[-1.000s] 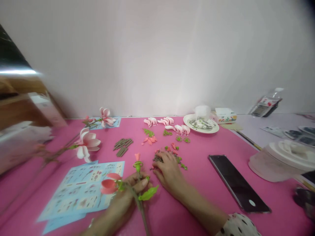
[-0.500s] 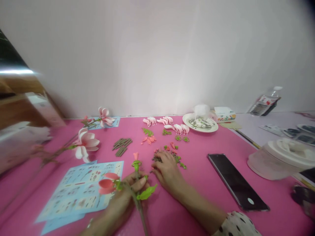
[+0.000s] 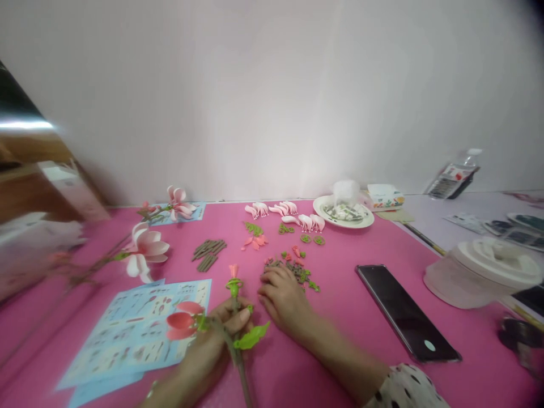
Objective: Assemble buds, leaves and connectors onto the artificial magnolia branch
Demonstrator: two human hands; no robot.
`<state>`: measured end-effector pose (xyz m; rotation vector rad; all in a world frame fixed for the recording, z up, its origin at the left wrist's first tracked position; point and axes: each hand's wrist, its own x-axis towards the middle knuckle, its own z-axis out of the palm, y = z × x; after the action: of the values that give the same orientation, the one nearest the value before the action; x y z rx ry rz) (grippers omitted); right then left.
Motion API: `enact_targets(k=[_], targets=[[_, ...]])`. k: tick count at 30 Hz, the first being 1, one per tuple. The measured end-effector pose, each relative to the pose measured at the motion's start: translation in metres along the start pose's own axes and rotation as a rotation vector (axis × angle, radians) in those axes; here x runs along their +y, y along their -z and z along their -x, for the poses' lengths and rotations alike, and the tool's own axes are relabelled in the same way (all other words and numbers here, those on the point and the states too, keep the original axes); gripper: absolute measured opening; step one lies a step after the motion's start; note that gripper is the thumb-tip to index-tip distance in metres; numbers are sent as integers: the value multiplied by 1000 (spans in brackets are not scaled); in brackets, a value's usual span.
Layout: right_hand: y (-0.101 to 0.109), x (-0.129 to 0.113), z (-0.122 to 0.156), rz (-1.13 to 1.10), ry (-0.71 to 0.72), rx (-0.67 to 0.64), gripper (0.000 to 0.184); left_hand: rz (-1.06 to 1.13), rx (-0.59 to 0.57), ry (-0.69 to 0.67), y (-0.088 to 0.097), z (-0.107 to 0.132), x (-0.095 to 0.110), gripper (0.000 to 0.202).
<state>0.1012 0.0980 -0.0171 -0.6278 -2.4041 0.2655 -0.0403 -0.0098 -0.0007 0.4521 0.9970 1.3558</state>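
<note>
My left hand (image 3: 215, 334) grips the green stem (image 3: 234, 289) of a handmade flower, with a coral bud (image 3: 182, 321) to its left and a bright green leaf (image 3: 251, 336) below it. A small coral bud tip (image 3: 233, 271) stands at the stem's top. My right hand (image 3: 283, 300) lies on the pink mat (image 3: 340, 317), its fingers against a heap of small green and brown pieces (image 3: 291, 271). Nothing held in it shows. Its fingertips are partly hidden among the pieces.
Two pale pink magnolia blooms (image 3: 144, 249) lie to the left, near a printed blue sheet (image 3: 131, 334). Rows of pink petals (image 3: 280, 211), brown twig pieces (image 3: 208, 255), a white plate (image 3: 343, 212) and a black phone (image 3: 403, 311) share the mat. A white container (image 3: 480, 272) sits at right.
The whole view has drifted slightly left and down. My right hand has slid a little toward my left hand along the heap. My left hand still holds the stem.
</note>
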Motion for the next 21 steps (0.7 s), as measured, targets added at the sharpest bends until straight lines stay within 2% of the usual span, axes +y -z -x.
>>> enact_targets(k=[5,10,16,21], targets=[[6,7,-1,-5,-70,55,13,-11,11,11,-2,1,1,22],[12,0,-2,-105,-56,98,12,16,-20,-15,-1,-1,0,19],[20,-17,-2,-543,-151,104,11,70,-84,-45,-2,-4,0,22],[26,-24,-3,-696,-135,84,7,86,-60,-29,-5,-2,-1,20]])
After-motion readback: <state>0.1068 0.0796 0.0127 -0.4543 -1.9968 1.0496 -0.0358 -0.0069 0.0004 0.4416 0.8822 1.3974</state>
